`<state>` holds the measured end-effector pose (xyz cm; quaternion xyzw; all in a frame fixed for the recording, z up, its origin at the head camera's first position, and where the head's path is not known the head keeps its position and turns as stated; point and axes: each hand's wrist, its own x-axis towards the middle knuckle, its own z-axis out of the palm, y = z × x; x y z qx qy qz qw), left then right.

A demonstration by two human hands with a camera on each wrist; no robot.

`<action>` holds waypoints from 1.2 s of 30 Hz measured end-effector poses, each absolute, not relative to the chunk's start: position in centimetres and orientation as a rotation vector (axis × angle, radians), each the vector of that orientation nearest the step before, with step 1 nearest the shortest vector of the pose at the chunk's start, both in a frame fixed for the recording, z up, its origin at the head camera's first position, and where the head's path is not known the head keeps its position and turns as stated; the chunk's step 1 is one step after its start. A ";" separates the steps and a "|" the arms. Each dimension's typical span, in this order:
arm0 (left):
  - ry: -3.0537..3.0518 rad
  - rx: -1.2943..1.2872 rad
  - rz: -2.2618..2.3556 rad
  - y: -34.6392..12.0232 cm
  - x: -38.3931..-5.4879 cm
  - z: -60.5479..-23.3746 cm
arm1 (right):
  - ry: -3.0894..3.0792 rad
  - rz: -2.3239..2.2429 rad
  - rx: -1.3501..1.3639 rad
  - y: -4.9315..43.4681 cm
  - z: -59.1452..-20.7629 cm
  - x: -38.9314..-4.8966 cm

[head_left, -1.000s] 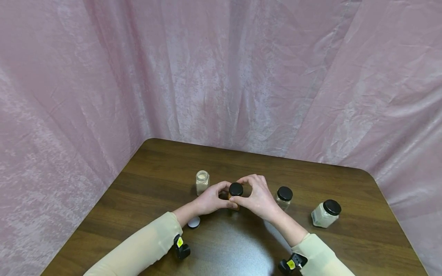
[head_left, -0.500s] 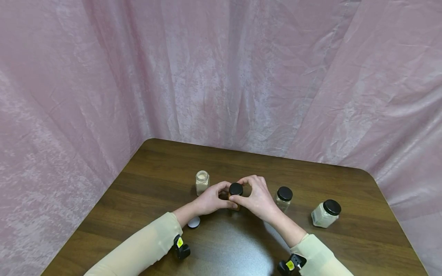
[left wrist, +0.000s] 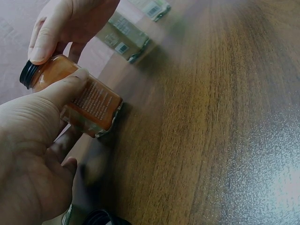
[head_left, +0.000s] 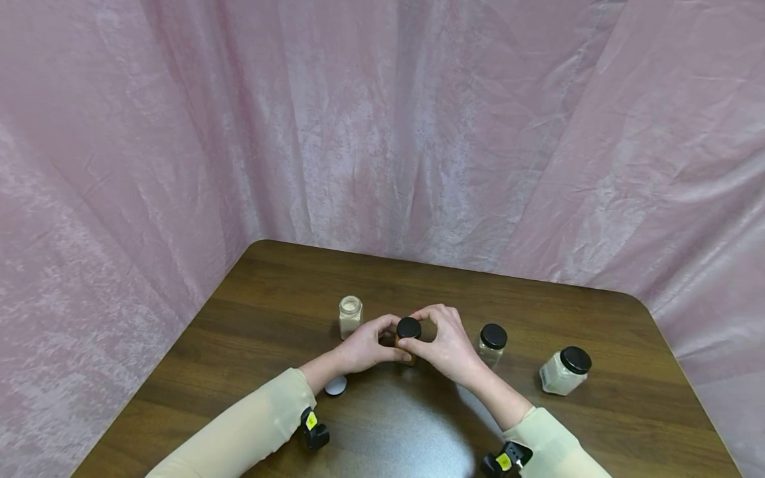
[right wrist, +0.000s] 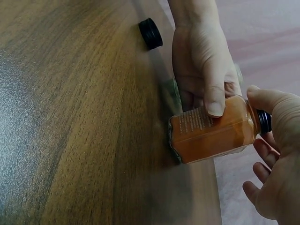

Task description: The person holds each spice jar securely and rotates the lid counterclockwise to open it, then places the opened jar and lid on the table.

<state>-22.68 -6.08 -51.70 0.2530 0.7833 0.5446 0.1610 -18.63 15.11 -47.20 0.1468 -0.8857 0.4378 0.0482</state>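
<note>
A square glass spice jar [right wrist: 211, 133] full of orange-brown powder stands mid-table, its black lid [head_left: 409, 327] on top. Around its body my left hand [head_left: 361, 346] keeps a grip, thumb across the printed label in the left wrist view. My right hand [head_left: 445, 342] holds the jar at the top, with thumb and fingers at the shoulder and lid. To the left of the hands is an uncapped jar [head_left: 350, 326] of pale powder. A loose black lid [right wrist: 150, 33] lies nearer, below my left wrist, its white inside [head_left: 336, 384] facing up.
Two more black-capped jars stand to the right: one with pale contents [head_left: 491, 348] just beyond my right hand, and a wider one [head_left: 562, 375] farther out. The brown wooden table [head_left: 287, 279] ends at a pink curtain [head_left: 382, 133] behind.
</note>
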 end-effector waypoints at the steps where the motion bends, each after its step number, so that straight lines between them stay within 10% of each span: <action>1: 2.238 0.722 1.551 -6.1 -22.7 -51.7 | -2.699 1.335 0.453 15.1 -47.2 -18.6; 36: 2.272 0.746 1.529 -6.2 -22.7 -51.6 | -2.704 1.358 0.568 15.4 -47.1 -18.7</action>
